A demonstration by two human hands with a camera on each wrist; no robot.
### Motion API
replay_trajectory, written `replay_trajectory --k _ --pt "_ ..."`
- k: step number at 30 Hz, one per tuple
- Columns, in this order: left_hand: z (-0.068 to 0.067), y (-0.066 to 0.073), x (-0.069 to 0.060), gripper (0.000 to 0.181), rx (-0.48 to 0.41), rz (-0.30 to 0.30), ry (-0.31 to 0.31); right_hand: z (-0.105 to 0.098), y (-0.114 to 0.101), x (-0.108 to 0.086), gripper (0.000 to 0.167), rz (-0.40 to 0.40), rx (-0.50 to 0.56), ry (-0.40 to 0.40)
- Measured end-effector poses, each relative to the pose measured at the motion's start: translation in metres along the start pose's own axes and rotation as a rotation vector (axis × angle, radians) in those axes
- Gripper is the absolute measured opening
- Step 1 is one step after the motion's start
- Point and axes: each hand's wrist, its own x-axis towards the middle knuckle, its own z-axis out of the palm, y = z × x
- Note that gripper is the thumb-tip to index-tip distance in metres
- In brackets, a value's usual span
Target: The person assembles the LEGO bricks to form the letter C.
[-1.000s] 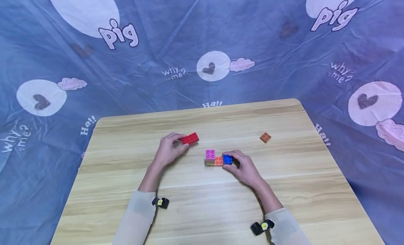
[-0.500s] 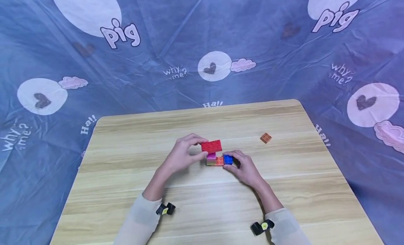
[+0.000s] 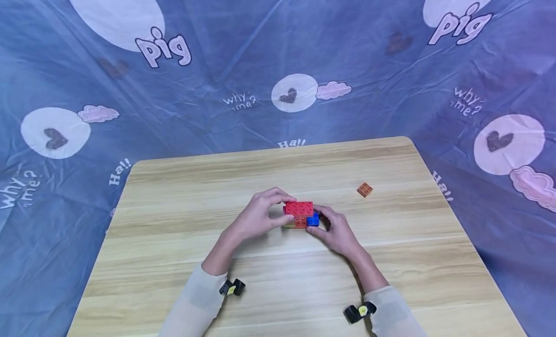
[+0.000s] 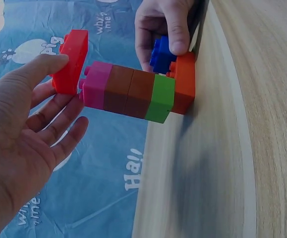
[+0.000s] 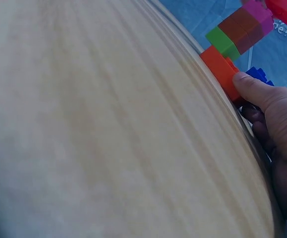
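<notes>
My left hand pinches a red toy brick between thumb and fingers. In the left wrist view the red brick hovers, slightly tilted, at the studs of a pink brick; whether they touch I cannot tell. Under the pink brick are two brown bricks and a green brick, stacked on one end of a long orange brick. A blue brick sits on its other end. My right hand grips that end, its thumb pressed on the orange brick in the right wrist view.
A loose orange-brown brick lies toward the back right of the wooden table. Behind the table hangs a blue printed cloth. The tower stands up from the tabletop between both hands.
My left hand has carried the red brick rightward, from left of the stack to over the pink brick, and squared it up. The right hand has stayed on the stack.
</notes>
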Motion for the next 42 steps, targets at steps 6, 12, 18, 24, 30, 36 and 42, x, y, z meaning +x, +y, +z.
replay_trajectory --k 6,12,18,24,30,36,42 --pt "0.001 -0.003 0.0 0.04 -0.003 0.0 -0.008 -0.002 -0.002 0.001 0.06 0.023 0.05 -0.019" --pt "0.003 -0.006 -0.001 0.041 -0.01 0.007 -0.018 -0.005 0.0 0.0 0.063 0.077 0.174 -0.015" --pt "0.002 -0.007 -0.001 0.041 -0.011 0.023 -0.012 -0.009 0.004 0.001 0.056 0.075 0.341 0.023" --pt "0.005 -0.007 -0.003 0.04 -0.017 0.041 0.017 -0.012 0.005 0.001 0.051 0.078 0.398 0.036" --pt "0.014 -0.008 -0.006 0.043 -0.039 0.043 0.085 -0.013 0.004 0.0 0.049 0.078 0.383 0.027" --pt "0.022 -0.009 -0.008 0.042 -0.06 0.02 0.119 -0.012 0.004 -0.001 0.047 0.093 0.385 0.032" --pt "0.027 -0.009 -0.008 0.041 -0.034 0.026 0.13 -0.013 0.004 -0.001 0.046 0.086 0.378 0.033"
